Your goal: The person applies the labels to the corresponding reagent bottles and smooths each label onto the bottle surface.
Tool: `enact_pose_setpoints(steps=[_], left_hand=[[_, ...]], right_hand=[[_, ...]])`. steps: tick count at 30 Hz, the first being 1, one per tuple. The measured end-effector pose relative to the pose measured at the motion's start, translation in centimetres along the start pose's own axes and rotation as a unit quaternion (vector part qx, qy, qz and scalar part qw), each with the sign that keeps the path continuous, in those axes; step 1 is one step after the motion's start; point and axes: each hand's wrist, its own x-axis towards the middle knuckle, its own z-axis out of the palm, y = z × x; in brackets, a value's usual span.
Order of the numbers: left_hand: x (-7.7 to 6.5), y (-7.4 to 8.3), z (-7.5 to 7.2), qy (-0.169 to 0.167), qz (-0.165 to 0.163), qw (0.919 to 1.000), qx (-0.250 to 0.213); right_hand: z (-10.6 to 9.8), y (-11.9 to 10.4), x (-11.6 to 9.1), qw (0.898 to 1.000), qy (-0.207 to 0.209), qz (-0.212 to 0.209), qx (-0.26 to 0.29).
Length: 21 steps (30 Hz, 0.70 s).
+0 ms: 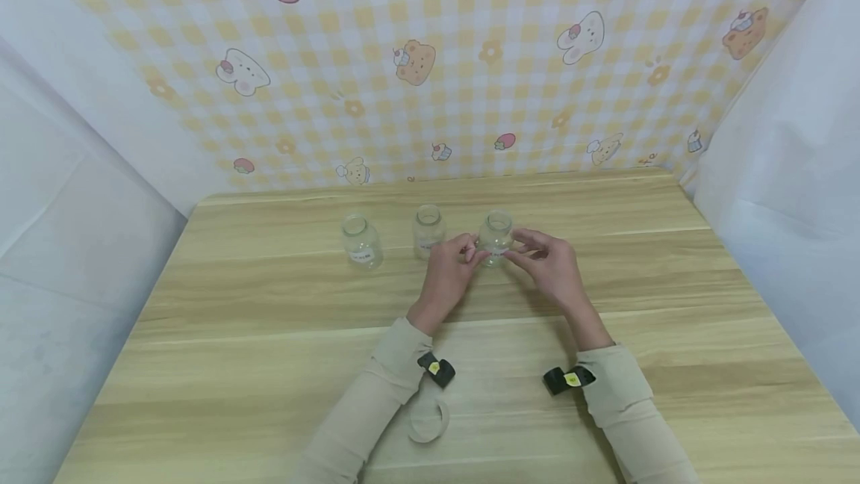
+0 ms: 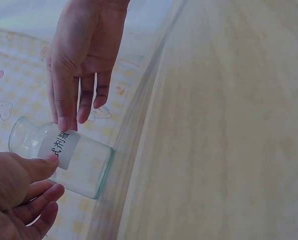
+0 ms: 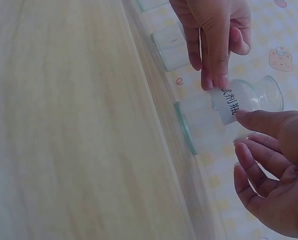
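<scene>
A clear glass reagent bottle [image 1: 499, 230] stands upright, the rightmost of three in the head view. My left hand [image 1: 446, 275] holds its left side, with the thumb on one end of the white label [image 2: 64, 150]. On the other side my right hand [image 1: 554, 269] grips the bottle, its thumb on the label's opposite end and its fingers curving behind the glass. Dark handwritten characters show on the label in both wrist views. The bottle's mouth is uncovered, and clear glass shows inside.
Just left of my left hand stands a second bottle [image 1: 428, 222], partly hidden by the hand. Farther left is a third bottle [image 1: 359, 234] with a white label. A pale ring like a tape roll [image 1: 444, 418] lies near my left sleeve. A patterned cloth [image 1: 457, 110] hangs behind the table.
</scene>
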Motion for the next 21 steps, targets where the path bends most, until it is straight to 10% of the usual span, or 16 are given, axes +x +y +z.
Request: enact_pose_setpoints(steps=[21], left_hand=[[0.03, 0.23, 0.09, 0.008, 0.014, 0.9998, 0.011]], right_hand=[[-0.06, 0.0, -0.08, 1.0, 0.002, -0.001, -0.001]])
